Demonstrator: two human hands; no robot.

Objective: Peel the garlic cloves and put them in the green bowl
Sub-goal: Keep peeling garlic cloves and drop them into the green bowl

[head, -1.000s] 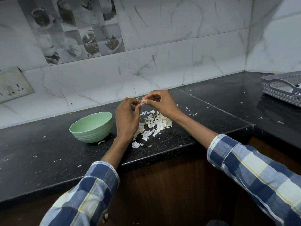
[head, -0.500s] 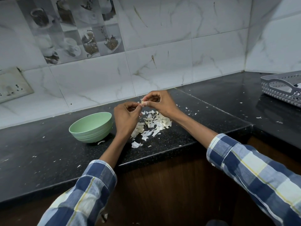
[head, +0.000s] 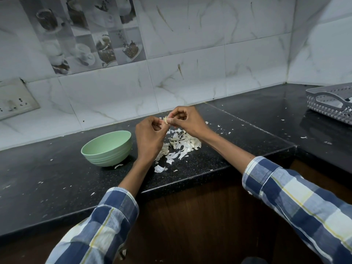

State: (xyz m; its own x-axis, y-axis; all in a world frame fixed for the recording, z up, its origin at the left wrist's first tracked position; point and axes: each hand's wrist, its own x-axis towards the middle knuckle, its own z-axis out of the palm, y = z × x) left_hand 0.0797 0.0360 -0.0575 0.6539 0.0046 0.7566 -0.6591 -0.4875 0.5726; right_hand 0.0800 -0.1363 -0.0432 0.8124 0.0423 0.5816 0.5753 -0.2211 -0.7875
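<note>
A small pale garlic clove [head: 166,120] is pinched between the fingertips of my left hand [head: 149,139] and my right hand [head: 187,121], held above the black counter. Both hands have their fingers closed around it, so most of the clove is hidden. Below the hands lies a heap of white garlic skins [head: 181,144]. The green bowl [head: 106,148] stands upright on the counter just left of my left hand; its inside is not visible from here.
A grey perforated plastic basket [head: 331,102] sits at the far right on the black counter [head: 47,183]. Bits of skin are scattered over the counter. A wall socket [head: 13,100] is at the left. The counter's front edge runs below my wrists.
Both hands stay together on the clove. My left hand has shifted slightly, its fingers working at the clove; the bowl and the heap of skins have not moved.
</note>
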